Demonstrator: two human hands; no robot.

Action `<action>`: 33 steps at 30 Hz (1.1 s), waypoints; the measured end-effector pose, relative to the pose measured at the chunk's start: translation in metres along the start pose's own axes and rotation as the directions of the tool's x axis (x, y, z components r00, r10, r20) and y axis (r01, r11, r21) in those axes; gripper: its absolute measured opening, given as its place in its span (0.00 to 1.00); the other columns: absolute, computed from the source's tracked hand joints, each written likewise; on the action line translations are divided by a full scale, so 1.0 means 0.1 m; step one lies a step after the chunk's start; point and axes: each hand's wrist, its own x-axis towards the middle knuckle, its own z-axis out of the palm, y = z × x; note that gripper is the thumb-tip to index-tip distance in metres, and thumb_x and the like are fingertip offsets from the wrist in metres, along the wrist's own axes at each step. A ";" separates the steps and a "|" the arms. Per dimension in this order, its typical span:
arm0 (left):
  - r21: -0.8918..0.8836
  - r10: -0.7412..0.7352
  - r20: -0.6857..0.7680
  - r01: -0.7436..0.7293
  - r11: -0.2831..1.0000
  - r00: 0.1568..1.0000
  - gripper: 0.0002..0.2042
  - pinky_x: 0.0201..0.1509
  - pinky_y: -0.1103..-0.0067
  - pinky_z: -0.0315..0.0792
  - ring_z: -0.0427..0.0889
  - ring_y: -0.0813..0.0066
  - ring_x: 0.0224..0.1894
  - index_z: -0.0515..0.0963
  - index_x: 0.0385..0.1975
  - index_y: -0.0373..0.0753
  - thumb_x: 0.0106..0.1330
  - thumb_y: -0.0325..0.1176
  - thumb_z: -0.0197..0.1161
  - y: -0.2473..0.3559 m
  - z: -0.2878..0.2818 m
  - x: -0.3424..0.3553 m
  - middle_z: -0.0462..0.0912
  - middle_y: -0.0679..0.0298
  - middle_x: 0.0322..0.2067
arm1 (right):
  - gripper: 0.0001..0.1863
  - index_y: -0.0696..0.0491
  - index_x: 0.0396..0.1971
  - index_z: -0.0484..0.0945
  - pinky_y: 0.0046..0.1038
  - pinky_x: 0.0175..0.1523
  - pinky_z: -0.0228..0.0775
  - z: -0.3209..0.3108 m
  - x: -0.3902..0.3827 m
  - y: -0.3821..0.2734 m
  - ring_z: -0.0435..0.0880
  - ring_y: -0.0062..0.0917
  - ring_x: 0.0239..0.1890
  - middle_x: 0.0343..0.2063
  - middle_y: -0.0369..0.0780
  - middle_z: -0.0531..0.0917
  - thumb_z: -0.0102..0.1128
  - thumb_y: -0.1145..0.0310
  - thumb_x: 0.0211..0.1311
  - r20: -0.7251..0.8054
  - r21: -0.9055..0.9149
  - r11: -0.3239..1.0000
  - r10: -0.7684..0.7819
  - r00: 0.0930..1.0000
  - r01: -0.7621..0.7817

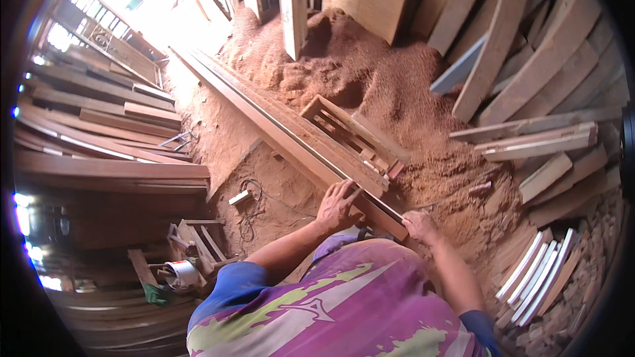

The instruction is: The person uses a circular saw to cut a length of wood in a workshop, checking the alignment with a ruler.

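Observation:
A long reddish-brown wooden beam [264, 121] runs slantwise from the far left toward me, with a narrow pale and dark line along its upper edge. My left hand [336, 205] lies over the near part of this beam, its fingers bent across the top. At the beam's near end is my right hand [421, 227], closed, with fingertips pinched at the end of the dark line. What those fingertips hold is too small to make out. More rough timber [297, 122] lies alongside, just right of the beam.
A slatted wooden frame [323, 114] rests beside the beam, against heaped sawdust [390, 86]. Stacked boards [119, 116] line the left; planks [506, 33] lean at the right. A white power socket block [240, 197] with its cable and a white bucket [181, 274] sit lower left.

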 end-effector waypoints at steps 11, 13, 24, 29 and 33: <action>0.175 -0.119 0.079 0.104 0.979 0.990 0.37 0.69 0.59 0.54 0.59 0.53 0.69 0.69 0.62 0.47 0.49 0.46 0.73 0.20 0.07 0.06 0.63 0.52 0.64 | 0.09 0.56 0.35 0.79 0.40 0.40 0.75 -0.01 -0.01 0.05 0.83 0.45 0.36 0.30 0.48 0.83 0.52 0.70 0.61 -0.012 0.171 0.985 0.023 1.000 -0.020; 0.194 -0.147 0.108 0.124 0.973 0.983 0.38 0.70 0.59 0.53 0.57 0.54 0.70 0.67 0.64 0.48 0.50 0.46 0.72 0.23 0.07 0.05 0.61 0.52 0.65 | 0.09 0.56 0.36 0.78 0.41 0.40 0.75 0.01 -0.02 0.11 0.83 0.45 0.36 0.30 0.48 0.83 0.52 0.69 0.61 -0.020 0.185 0.983 -0.013 1.000 0.017; 0.215 -0.216 0.213 0.170 0.962 0.953 0.44 0.74 0.62 0.47 0.51 0.53 0.73 0.57 0.69 0.47 0.49 0.39 0.71 0.29 0.03 0.08 0.55 0.52 0.69 | 0.09 0.54 0.36 0.77 0.45 0.42 0.74 0.03 0.03 0.23 0.82 0.47 0.37 0.32 0.48 0.82 0.51 0.67 0.63 0.024 0.212 0.977 -0.011 1.000 0.006; -0.090 -0.291 0.079 0.297 0.950 0.953 0.41 0.73 0.63 0.49 0.55 0.51 0.70 0.54 0.68 0.39 0.52 0.32 0.65 0.11 0.15 0.03 0.56 0.48 0.68 | 0.10 0.55 0.37 0.78 0.44 0.43 0.75 0.01 0.03 0.17 0.82 0.47 0.38 0.33 0.48 0.83 0.51 0.66 0.63 -0.007 0.260 0.965 0.019 1.000 -0.017; -0.553 -0.817 -0.379 0.601 0.577 0.435 0.43 0.71 0.69 0.52 0.59 0.55 0.67 0.50 0.67 0.25 0.58 0.41 0.68 -0.44 0.44 0.22 0.58 0.43 0.65 | 0.12 0.55 0.39 0.79 0.42 0.44 0.76 -0.01 0.04 0.15 0.83 0.46 0.38 0.35 0.48 0.83 0.52 0.66 0.62 0.045 0.258 0.964 0.052 0.998 -0.062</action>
